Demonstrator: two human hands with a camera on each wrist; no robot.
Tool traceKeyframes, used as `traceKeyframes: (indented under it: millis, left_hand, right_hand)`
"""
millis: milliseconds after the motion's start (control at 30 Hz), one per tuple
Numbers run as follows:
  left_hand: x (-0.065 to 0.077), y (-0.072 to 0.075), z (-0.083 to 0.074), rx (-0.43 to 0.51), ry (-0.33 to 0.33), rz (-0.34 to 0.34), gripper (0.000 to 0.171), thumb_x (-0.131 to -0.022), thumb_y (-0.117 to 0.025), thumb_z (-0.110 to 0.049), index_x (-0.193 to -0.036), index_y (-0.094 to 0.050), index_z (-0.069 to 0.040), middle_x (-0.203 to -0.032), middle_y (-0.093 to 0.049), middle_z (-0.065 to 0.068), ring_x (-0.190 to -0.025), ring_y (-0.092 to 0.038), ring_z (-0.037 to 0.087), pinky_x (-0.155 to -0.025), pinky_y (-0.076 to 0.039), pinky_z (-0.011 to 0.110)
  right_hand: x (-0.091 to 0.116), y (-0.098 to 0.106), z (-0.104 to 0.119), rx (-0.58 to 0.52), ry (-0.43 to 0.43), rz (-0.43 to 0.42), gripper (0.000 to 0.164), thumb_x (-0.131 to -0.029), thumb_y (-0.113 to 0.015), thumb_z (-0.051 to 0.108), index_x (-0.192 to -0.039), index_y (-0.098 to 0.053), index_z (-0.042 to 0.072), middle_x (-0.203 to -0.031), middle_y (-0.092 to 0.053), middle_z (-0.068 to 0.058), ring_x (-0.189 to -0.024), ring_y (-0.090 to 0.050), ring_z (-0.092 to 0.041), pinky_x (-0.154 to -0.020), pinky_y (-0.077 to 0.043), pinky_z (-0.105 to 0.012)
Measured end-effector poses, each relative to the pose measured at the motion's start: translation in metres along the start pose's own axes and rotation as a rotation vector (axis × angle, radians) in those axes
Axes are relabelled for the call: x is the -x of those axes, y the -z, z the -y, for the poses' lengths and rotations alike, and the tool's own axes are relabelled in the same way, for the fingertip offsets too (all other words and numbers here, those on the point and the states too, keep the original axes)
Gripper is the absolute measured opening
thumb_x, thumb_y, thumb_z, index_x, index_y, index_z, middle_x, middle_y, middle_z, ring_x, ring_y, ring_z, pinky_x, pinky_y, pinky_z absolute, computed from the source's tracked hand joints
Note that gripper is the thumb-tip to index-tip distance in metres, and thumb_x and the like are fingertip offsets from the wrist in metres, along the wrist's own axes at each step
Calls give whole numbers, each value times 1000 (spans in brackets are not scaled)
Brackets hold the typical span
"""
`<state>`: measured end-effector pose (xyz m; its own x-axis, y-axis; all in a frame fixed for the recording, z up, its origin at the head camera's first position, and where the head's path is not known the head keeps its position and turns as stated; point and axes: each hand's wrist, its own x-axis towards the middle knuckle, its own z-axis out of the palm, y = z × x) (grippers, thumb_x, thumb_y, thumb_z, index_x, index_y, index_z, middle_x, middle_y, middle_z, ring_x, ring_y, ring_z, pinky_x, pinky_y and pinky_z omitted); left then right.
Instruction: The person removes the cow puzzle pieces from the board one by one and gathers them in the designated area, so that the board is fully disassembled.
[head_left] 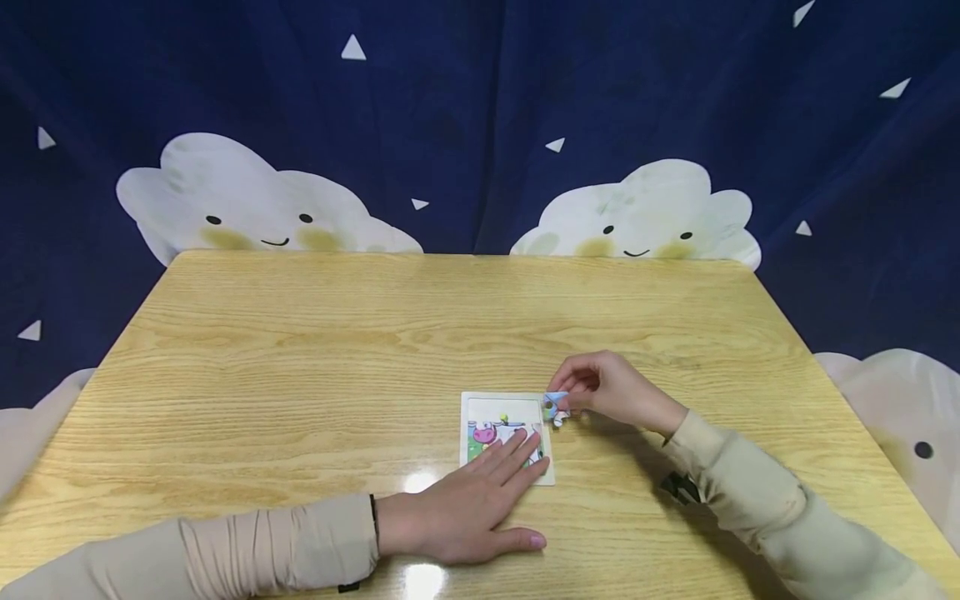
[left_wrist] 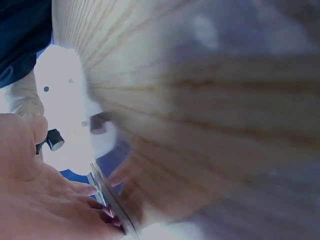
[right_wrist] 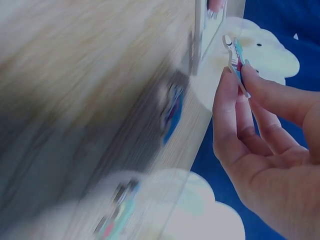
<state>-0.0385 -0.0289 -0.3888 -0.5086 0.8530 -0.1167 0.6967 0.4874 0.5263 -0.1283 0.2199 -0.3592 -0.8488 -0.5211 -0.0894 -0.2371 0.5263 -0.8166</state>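
A small square jigsaw board [head_left: 464, 433] with a white border lies on the table, showing part of a cartoon cow with a pink muzzle. Along the top of its recess runs a blank white strip. My left hand [head_left: 468, 508] rests flat on its lower part, fingers spread, covering much of the cow. Between thumb and fingertips my right hand [head_left: 611, 392] pinches a blue and white puzzle piece [head_left: 552, 400] at the board's upper right corner. In the right wrist view the piece [right_wrist: 236, 62] is seen edge-on, clear of the tabletop, with the board's edge [right_wrist: 198, 37] beyond it.
The pale wooden table [head_left: 300, 358] has a glossy top with bright reflections near the left hand. Behind it hangs a dark blue curtain [head_left: 450, 100] printed with smiling clouds and white triangles. Blurred coloured patches show on the tabletop [right_wrist: 75, 75] under the right hand.
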Motion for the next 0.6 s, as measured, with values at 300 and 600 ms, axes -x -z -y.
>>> traceKeyframes:
  millis: [300,600]
  left_hand:
    - [1,0,0,1,4,0,78,-101,-35,-58,-157,-17,-7,-164,1,13,-149,6,24,-119,-9,44]
    - [1,0,-1,18,8,5,78,-101,-34,-59,-157,-16,-7,-164,2,12,-149,8,22,-119,-9,44]
  right_hand:
    - [37,28,-21,29,-75,-71,11,-86,-71,-4,-95,-71,1,-82,-68,-6,-74,-66,-17,-65,-56,-30]
    - [72,67,-53,111,-174,-167,14,-85,-73,-1,-99,-71,-1,-85,-69,-7,-75,-65,-11,-64,-55,-27]
